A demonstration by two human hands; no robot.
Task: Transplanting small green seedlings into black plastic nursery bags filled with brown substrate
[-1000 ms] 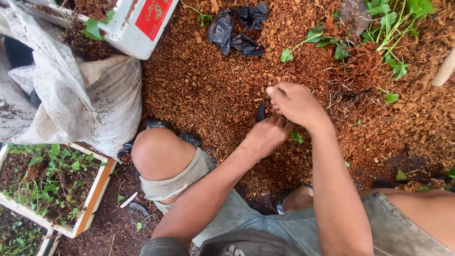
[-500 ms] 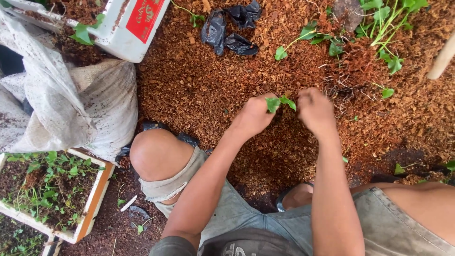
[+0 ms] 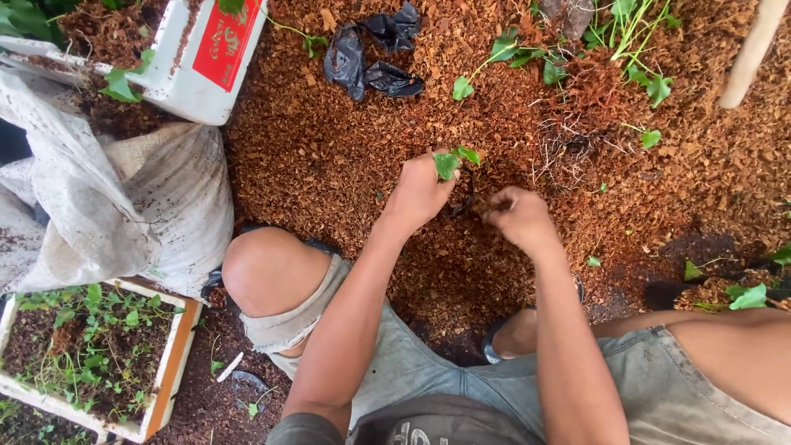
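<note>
A seedling tray (image 3: 169, 363) edged in orange sits at far left below a white woven sack (image 3: 124, 198) and a white foam box (image 3: 198, 58), beside the crouching person's bare knee. At centre, the left hand (image 3: 420, 194) pinches a small green seedling (image 3: 453, 161) upright over the reddish-brown coconut-husk bed (image 3: 329, 165). Just right of it, the right hand (image 3: 515, 216) is clenched on the husk, with loose seedlings (image 3: 643, 49) lying further right.

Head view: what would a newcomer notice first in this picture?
At the centre, the left hand holds a small green seedling over reddish-brown husk mulch, with the right hand beside it. Crumpled black bags lie at the top, and a seedling tray sits lower left.
</note>
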